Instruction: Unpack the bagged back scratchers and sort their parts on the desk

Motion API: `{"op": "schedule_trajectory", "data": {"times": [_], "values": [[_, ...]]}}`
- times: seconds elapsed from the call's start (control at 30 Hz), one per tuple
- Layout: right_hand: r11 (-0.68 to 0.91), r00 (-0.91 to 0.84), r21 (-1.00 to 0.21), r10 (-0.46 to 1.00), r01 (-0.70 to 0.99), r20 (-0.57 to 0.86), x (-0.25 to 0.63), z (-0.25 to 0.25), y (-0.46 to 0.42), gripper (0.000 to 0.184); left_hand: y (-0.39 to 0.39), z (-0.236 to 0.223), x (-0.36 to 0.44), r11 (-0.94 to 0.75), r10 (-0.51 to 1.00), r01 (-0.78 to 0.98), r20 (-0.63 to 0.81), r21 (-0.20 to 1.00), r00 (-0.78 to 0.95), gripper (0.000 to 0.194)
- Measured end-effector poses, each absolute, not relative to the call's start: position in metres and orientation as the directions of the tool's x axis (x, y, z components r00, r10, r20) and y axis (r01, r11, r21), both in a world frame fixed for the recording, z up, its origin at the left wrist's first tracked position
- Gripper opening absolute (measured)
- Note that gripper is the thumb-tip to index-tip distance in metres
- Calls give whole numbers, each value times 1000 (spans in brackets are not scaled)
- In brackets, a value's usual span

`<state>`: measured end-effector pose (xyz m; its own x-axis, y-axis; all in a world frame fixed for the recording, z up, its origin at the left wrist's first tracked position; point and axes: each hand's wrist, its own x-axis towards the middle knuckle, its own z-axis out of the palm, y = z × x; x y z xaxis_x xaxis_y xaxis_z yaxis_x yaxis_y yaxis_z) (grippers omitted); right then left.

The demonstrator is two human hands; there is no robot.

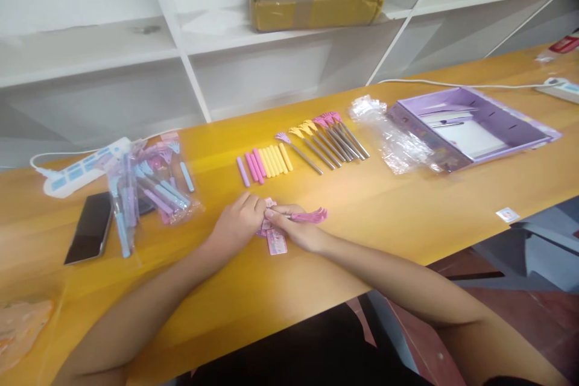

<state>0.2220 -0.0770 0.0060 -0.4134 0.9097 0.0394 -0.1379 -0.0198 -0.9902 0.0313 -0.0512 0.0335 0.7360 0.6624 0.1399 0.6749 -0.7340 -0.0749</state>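
My right hand (296, 229) is closed around the metal rod of a back scratcher with a pink claw head (312, 215), which points right. Beside it my left hand (242, 217) is a closed fist, and what its fingers hold is hidden. Small pink printed cards (277, 242) lie beneath and between the hands. Beyond them is a row of loose handle tubes: purple (243, 172), pink (254, 166) and yellow (277, 160). To their right, several back scratchers (328, 140) with purple, yellow and pink claw heads and bare metal rods lie side by side.
Bagged back scratchers (154, 184) lie at left by a phone (89, 228) and a power strip (88, 170). Clear plastic bags (398, 142) sit beside a purple box (511, 148). A sticker (507, 215) lies near the front edge. A taped carton (316, 3) rests on the shelf.
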Motion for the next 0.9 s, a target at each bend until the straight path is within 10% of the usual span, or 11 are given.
{"op": "schedule_trajectory", "data": {"times": [0.37,0.9], "values": [[-44,-348,-981,937,-191,25,219,11,-89,65,-35,35,26,-783,420,552,411,-286,809,33],[-60,-338,-972,941,-226,20,225,15,-87,67,-18,41,12,-779,448,530,293,-336,845,36]]}}
